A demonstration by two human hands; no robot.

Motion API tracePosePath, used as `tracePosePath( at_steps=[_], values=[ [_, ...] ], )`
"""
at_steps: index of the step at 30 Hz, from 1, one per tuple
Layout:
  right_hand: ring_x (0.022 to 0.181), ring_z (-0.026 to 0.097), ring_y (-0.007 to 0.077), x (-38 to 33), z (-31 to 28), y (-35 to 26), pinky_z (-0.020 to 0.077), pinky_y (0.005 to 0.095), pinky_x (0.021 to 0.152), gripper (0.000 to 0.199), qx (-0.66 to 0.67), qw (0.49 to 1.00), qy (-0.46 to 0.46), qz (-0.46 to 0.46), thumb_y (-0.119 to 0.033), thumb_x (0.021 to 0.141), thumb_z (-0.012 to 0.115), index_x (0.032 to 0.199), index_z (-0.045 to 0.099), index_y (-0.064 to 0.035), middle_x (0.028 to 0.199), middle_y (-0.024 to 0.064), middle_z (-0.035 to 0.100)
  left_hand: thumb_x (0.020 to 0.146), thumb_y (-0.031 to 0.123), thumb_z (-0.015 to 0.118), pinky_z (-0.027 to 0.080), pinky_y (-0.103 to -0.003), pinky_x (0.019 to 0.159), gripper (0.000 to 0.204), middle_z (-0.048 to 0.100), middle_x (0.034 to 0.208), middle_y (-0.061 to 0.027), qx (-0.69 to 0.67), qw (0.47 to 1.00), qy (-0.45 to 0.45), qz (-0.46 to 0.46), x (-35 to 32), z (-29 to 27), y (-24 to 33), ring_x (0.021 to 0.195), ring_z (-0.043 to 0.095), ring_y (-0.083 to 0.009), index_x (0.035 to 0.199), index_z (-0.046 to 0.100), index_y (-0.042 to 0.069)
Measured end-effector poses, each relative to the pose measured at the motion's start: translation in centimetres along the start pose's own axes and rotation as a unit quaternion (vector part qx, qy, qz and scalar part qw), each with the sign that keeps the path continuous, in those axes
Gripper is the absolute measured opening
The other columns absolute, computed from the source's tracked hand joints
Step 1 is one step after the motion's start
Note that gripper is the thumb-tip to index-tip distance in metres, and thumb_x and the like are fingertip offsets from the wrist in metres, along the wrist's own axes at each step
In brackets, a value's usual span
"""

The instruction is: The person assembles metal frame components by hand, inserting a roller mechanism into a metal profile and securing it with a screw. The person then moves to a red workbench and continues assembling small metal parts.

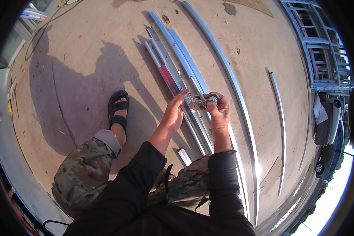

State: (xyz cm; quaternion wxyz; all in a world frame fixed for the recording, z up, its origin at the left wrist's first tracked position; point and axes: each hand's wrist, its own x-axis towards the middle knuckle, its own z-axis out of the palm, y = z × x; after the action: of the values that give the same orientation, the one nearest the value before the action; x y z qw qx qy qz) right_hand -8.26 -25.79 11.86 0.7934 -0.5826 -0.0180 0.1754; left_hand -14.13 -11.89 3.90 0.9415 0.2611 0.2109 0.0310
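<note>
Silver metal roller assembly (202, 103) gripped off the ground

It has round wheels (195, 105) at 2 ends: the left wheel shows a flat disc face; the right end is partly covered by the right hand (219, 114).

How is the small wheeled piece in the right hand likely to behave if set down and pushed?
The wheeled piece would probably roll, given its round wheels. Its metallic look suggests it is stiff and perhaps heavy for its size.
</note>
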Motion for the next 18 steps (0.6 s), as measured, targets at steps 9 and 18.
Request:
tracePosePath(
  at_steps=[9, 18],
  values=[
    [0.079, 0.062, 0.0228, -0.1, -0.6, 1.3, 0.0549, 0.0423, 0.07, 0.054, 0.132, 0.974, 0.102, 0.154, -0.05, 0.102, 0.046, 0.115, 0.057, 0.0014, 0.093, 0.0099, 0.057, 0.093, -0.001, 0.056, 0.046, -0.025, 0.083, 0.013, 0.06, 0.096, -0.004, -0.012, 0.99, 0.132, 0.056, 0.1, 0.6, -2.5, 0.088, 0.056, -0.0105, 0.103, 0.054, 0.007],
    [0.073, 0.062, 0.0236, 0.3, -2.9, 0.6, 0.0534, 0.0409, 0.058, 0.044, 0.168, 0.969, 0.028, 0.179, -0.042, 0.103, 0.043, 0.119, 0.056, -0.0034, 0.092, 0.0107, 0.062, 0.085, -0.001, 0.067, 0.046, -0.029, 0.087, 0.033, 0.054, 0.102, -0.0039, -0.046, 0.966, 0.225, 0.118, -0.3, 2.2, -2.2, 0.095, 0.055, -0.0132, 0.109, 0.044, 0.008]
  ],
)
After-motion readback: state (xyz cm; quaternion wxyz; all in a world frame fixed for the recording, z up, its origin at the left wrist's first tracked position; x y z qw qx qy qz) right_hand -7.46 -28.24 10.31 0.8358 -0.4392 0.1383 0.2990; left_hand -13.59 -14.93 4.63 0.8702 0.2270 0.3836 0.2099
